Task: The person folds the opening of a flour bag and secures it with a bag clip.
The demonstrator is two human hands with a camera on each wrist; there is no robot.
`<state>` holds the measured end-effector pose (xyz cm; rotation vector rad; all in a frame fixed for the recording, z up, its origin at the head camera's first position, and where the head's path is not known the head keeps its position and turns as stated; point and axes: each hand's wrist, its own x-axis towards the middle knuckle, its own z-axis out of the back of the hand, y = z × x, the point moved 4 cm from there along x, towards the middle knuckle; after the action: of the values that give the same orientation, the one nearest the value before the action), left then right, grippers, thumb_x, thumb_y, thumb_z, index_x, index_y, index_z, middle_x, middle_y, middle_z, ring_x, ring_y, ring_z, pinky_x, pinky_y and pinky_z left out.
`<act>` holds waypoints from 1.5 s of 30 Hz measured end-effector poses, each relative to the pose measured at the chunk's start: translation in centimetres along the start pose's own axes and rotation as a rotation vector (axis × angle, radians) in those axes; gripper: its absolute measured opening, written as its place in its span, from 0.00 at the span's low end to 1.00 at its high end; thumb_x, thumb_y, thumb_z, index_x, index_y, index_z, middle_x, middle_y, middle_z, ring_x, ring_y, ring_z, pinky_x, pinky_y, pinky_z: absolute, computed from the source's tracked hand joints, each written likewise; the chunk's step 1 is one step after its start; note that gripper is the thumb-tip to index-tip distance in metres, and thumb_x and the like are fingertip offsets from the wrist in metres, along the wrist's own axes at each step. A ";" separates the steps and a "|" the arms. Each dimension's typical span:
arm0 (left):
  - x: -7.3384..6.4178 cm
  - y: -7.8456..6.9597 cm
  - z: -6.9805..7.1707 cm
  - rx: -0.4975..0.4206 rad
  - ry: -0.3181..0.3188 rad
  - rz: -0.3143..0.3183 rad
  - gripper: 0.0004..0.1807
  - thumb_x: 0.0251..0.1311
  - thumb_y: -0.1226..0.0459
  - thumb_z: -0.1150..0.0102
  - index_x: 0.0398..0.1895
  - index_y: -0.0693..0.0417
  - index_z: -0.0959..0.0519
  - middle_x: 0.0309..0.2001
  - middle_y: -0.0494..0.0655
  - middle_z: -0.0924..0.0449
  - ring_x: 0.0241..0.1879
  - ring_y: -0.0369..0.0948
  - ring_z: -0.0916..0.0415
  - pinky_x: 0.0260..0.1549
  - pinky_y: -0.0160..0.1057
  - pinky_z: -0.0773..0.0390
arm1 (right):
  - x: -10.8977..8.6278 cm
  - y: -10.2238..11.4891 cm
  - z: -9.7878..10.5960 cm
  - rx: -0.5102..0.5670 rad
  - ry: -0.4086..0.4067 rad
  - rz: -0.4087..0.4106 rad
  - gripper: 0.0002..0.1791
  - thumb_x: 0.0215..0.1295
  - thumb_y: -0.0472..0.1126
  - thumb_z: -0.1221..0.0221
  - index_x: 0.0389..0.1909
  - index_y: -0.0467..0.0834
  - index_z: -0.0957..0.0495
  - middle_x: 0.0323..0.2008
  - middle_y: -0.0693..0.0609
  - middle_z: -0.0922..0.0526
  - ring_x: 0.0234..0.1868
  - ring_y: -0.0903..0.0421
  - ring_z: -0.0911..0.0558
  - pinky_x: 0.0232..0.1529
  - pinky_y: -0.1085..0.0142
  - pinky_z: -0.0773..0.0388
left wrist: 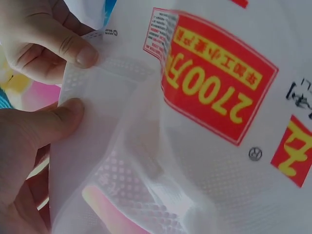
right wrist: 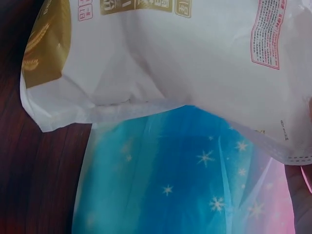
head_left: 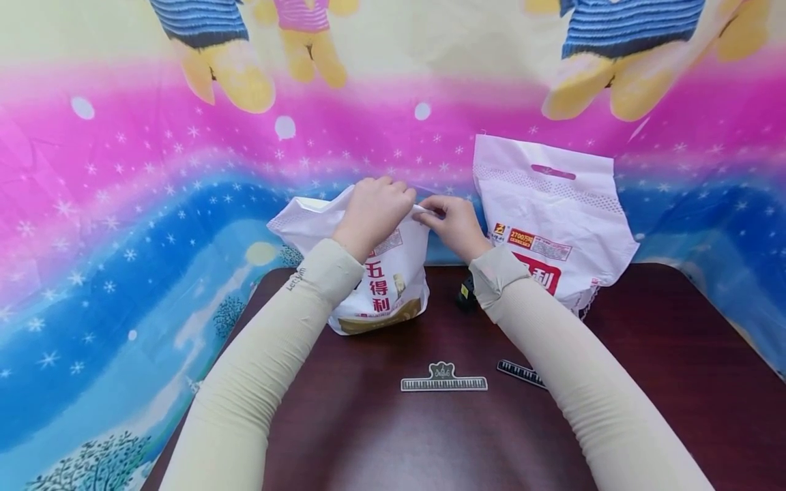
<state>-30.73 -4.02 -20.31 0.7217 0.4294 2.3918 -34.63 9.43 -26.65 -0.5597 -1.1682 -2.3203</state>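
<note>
A white flour bag with red lettering and a gold base stands at the table's back left. My left hand grips its top edge with curled fingers. Just to the right, my right hand pinches the same edge between thumb and fingers. Up close in the left wrist view, thumbs press on the rim of the bag, near its dotted band and handle slot. The right wrist view shows the bag's side, with only a sliver of fingers at the right edge.
A second white flour bag with a handle slot stands at the back right. A silver piano-key clip and a dark one, partly behind the right sleeve, lie on the brown table. Behind hangs a printed cloth. A black-yellow object sits between the bags.
</note>
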 end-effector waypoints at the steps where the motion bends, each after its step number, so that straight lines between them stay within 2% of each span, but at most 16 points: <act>1: -0.1 0.1 0.1 0.001 -0.008 0.004 0.11 0.76 0.65 0.49 0.44 0.52 0.15 0.41 0.48 0.13 0.39 0.48 0.17 0.35 0.48 0.17 | 0.0 0.0 0.0 0.003 -0.001 0.000 0.09 0.68 0.41 0.34 0.43 0.41 0.12 0.38 0.46 0.11 0.37 0.52 0.18 0.42 0.58 0.21; 6: -0.2 0.6 0.5 -0.002 -0.016 0.043 0.11 0.75 0.67 0.48 0.43 0.50 0.14 0.39 0.47 0.13 0.36 0.48 0.17 0.32 0.48 0.17 | 0.2 0.1 -0.2 0.030 0.000 -0.014 0.09 0.67 0.41 0.34 0.43 0.41 0.12 0.36 0.46 0.11 0.32 0.55 0.19 0.35 0.65 0.23; 14: -0.5 1.7 1.6 -0.033 0.010 0.081 0.11 0.73 0.70 0.46 0.41 0.48 0.14 0.36 0.46 0.14 0.31 0.47 0.19 0.29 0.47 0.18 | 0.1 0.2 -0.2 0.036 -0.005 -0.032 0.10 0.67 0.42 0.33 0.44 0.41 0.12 0.35 0.46 0.12 0.31 0.55 0.18 0.33 0.67 0.24; 21: 0.1 2.2 2.1 -0.065 0.034 0.094 0.12 0.71 0.71 0.45 0.43 0.47 0.14 0.39 0.45 0.13 0.33 0.46 0.19 0.32 0.46 0.17 | -0.3 -0.2 0.4 0.033 -0.012 -0.063 0.10 0.68 0.43 0.34 0.44 0.41 0.12 0.36 0.46 0.12 0.32 0.54 0.19 0.32 0.67 0.26; 32: -0.5 3.3 2.9 -0.062 0.063 0.137 0.09 0.71 0.69 0.42 0.43 0.45 0.16 0.39 0.46 0.13 0.37 0.49 0.16 0.34 0.49 0.16 | 0.0 -0.1 -0.2 0.035 -0.029 -0.059 0.09 0.67 0.41 0.33 0.43 0.40 0.12 0.34 0.45 0.12 0.31 0.55 0.20 0.31 0.70 0.26; 39: -0.4 3.9 3.7 -0.082 0.150 0.192 0.10 0.66 0.64 0.34 0.48 0.45 0.14 0.43 0.48 0.13 0.38 0.49 0.17 0.39 0.50 0.16 | 0.0 -0.2 -0.3 0.041 -0.018 -0.081 0.10 0.67 0.41 0.33 0.43 0.40 0.12 0.37 0.44 0.12 0.32 0.54 0.19 0.31 0.70 0.26; 45: -0.1 4.9 4.0 -0.166 0.207 0.271 0.08 0.66 0.66 0.36 0.46 0.47 0.13 0.44 0.48 0.14 0.39 0.47 0.20 0.41 0.51 0.16 | 0.0 -0.2 -0.2 0.048 -0.010 -0.106 0.10 0.68 0.42 0.34 0.45 0.40 0.12 0.38 0.44 0.12 0.34 0.53 0.19 0.32 0.70 0.25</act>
<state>-30.58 -7.34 -14.94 0.4849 0.2224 2.7325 -34.74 9.36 -26.90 -0.5042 -1.2835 -2.3727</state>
